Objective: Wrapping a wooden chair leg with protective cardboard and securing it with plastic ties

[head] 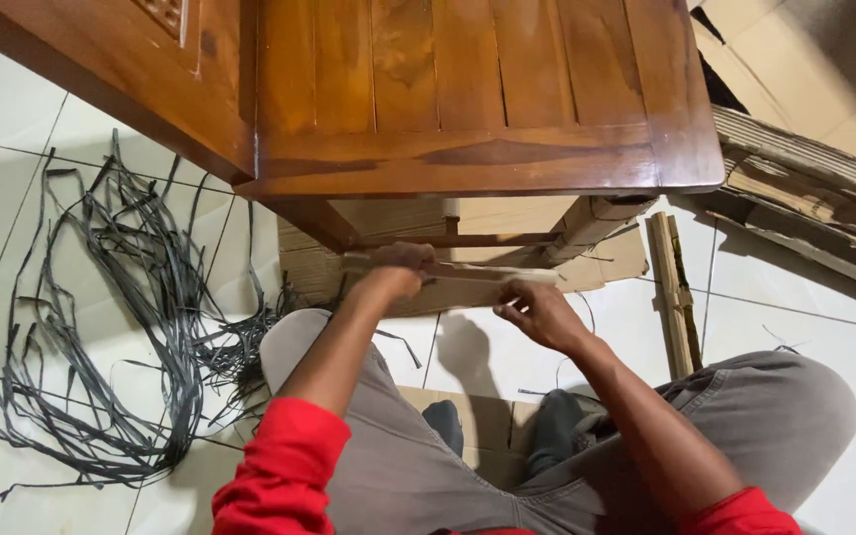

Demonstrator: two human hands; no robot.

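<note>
I sit on the floor in front of a brown wooden cabinet (pixel 468 99). My left hand (pixel 396 269) grips a strip of cardboard (pixel 468 277) just under the cabinet's front edge. My right hand (pixel 537 309) pinches the same cardboard a little lower and to the right. Cardboard wrapping (pixel 587 223) still covers the cabinet's leg beneath the top. What lies between my fingers is too small to make out.
A tangle of grey plastic strapping (pixel 121 327) lies on the white tiled floor at left. Torn cardboard pieces (pixel 814 198) pile up at right, with a folded cardboard strip (pixel 674 292) near my right knee. Cardboard (pixel 482 416) lies under my legs.
</note>
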